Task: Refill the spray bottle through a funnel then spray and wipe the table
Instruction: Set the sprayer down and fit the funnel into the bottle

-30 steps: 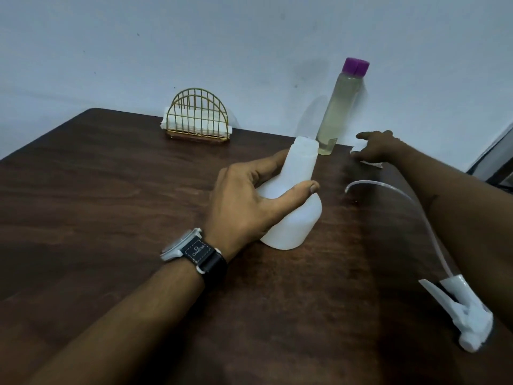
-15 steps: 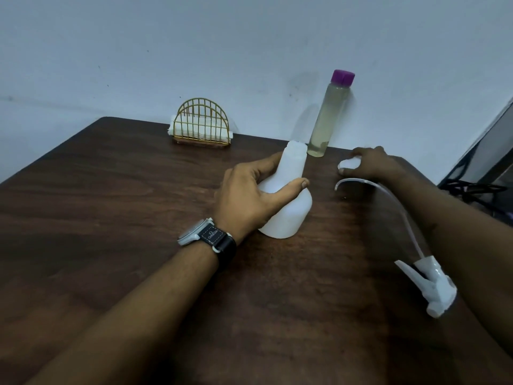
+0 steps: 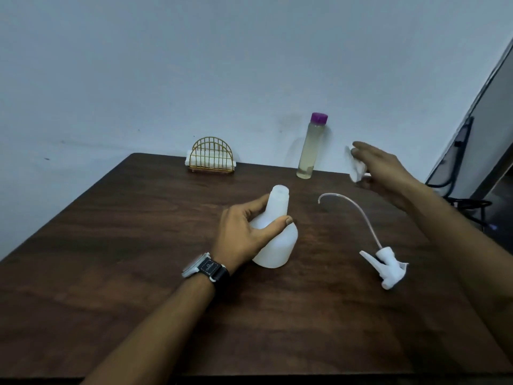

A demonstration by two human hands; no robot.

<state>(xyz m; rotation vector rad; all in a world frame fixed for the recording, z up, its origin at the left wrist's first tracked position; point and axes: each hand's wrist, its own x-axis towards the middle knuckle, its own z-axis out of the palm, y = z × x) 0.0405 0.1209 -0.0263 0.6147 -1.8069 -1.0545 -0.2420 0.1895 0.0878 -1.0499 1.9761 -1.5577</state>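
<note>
1. Dark wooden table (image 3: 138,259) against a pale wall carries all parts.
2. Left hand (image 3: 241,237) grips the uncapped spray bottle (image 3: 277,245), upright.
3. Right hand (image 3: 385,176) has lifted the white funnel (image 3: 355,169) off the table; insertion follows.
4. Sprayer head (image 3: 388,265) lies below the right hand; refill bottle (image 3: 311,145) stands beyond, between both hands.

white spray bottle (image 3: 277,240) upright, uncapped; trigger head (image 3: 387,263) lying beside; blurred white funnel (image 3: 356,169)

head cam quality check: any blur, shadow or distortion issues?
Head view: dim, bluish light; right hand and the white funnel it holds are motion-blurred; left hand on the spray bottle is sharp; refill bottle casts a soft wall shadow; wide-angle bends the right-edge frame.
</note>
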